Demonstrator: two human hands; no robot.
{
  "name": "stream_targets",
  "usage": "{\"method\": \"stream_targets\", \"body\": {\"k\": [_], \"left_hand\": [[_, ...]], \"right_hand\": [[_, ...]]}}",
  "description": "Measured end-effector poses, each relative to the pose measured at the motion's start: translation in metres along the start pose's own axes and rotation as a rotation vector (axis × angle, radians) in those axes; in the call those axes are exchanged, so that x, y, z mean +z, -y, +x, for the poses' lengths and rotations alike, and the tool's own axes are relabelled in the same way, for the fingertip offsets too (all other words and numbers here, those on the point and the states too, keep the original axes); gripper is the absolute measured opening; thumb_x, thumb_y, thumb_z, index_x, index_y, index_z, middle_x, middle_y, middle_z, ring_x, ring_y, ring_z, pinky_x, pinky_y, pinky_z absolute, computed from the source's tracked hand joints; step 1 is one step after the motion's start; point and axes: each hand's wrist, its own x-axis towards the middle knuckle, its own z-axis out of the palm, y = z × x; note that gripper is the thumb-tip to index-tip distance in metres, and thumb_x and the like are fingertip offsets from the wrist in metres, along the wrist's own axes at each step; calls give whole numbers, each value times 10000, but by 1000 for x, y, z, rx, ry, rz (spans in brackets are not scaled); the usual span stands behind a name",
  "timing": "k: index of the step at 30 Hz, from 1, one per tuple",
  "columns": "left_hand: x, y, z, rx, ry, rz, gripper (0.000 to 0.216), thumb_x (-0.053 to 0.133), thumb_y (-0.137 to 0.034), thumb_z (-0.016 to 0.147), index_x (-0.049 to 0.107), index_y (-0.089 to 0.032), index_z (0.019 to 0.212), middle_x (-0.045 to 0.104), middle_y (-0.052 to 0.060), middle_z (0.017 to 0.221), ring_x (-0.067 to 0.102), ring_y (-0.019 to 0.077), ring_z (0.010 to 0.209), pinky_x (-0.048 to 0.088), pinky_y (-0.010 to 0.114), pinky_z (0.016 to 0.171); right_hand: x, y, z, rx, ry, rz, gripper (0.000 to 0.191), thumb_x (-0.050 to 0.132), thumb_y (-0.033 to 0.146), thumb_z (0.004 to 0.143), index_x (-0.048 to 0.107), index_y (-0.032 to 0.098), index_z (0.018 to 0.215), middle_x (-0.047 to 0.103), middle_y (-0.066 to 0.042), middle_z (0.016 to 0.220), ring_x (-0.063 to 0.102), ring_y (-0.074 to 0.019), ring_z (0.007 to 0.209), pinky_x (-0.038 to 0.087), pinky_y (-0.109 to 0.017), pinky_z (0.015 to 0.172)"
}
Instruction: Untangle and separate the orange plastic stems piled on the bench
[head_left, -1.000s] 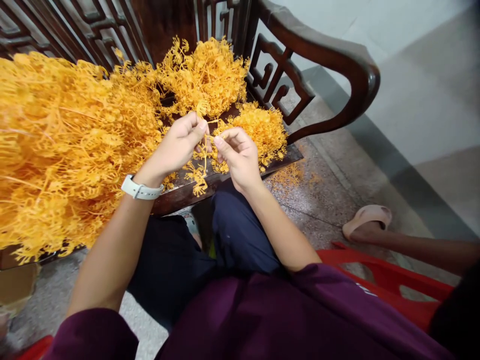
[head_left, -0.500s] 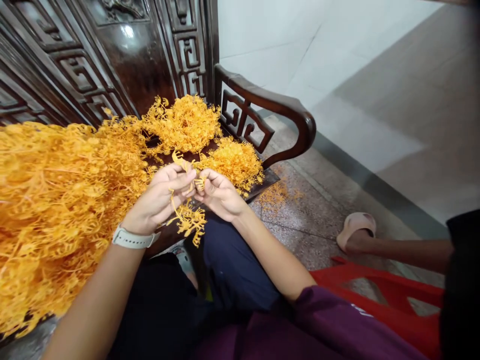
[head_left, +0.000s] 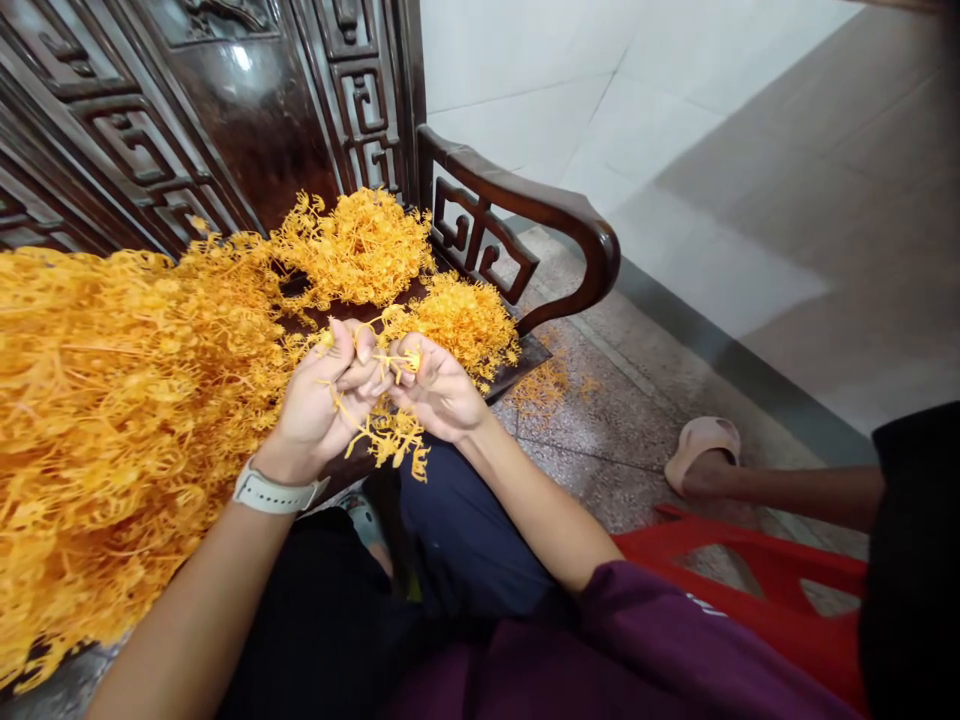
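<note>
Between my two hands is a yellow-orange plastic sprig point(head_left: 394, 435) with thin branching stems. My left hand point(head_left: 319, 400), with a pale watch strap point(head_left: 274, 490) at its wrist, is closed around its stems, and one cluster dangles below the fingers. My right hand point(head_left: 442, 390) pinches a small yellow tip of it, close to the left fingertips. Just behind my hands lies a small heap of yellow pieces point(head_left: 469, 325) on the seat corner. A big mass of yellow sprigs point(head_left: 112, 420) fills the left side, and another pile point(head_left: 360, 245) sits against the backrest.
The dark carved wooden bench has a backrest point(head_left: 262, 130) and a curved armrest point(head_left: 555, 205) at the right. Small yellow bits point(head_left: 544, 385) lie on the speckled floor. A red plastic stool point(head_left: 750, 570) and another person's foot in a pale slipper point(head_left: 701, 450) are at the right.
My left hand has turned, its thumb now raised, and the dangling cluster has swung slightly right. My right fingers now pinch a tip farther up. The whole view has shifted slightly.
</note>
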Motion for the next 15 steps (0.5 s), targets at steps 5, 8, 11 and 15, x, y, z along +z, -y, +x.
{"method": "stream_targets", "body": {"k": [5, 8, 11, 15], "left_hand": [[-2, -8, 3, 114, -99, -127, 465, 725, -435, 1055, 553, -205, 688, 143, -69, 526, 266, 115, 485, 410, 209, 538], [-18, -28, 9, 262, -100, -142, 455, 754, -376, 1047, 527, -207, 691, 117, -67, 536, 245, 108, 488, 389, 204, 543], [-40, -45, 14, 257, -62, -26, 443, 774, -419, 1030, 575, -215, 691, 180, -58, 539, 303, 98, 501, 391, 217, 552], [-60, -49, 16, 257, -123, 189, 446, 775, -457, 1020, 662, -215, 663, 357, -32, 546, 396, 96, 523, 403, 225, 540]], "right_hand": [[2, 2, -3, -45, -40, 56, 659, 1004, 553, 658, 428, 246, 747, 311, 31, 748, 316, -164, 701, 381, -313, 678], [5, 3, -6, -52, -21, 68, 689, 994, 554, 678, 378, 251, 746, 301, 30, 741, 321, -171, 706, 391, -321, 673], [4, 1, -3, -7, -31, 18, 586, 975, 544, 750, 469, 252, 794, 415, 27, 763, 391, -155, 719, 397, -309, 683], [-10, -5, 4, 56, -245, -120, 527, 1011, 454, 722, 569, 238, 913, 577, 56, 771, 461, -101, 675, 383, -250, 650]]}}
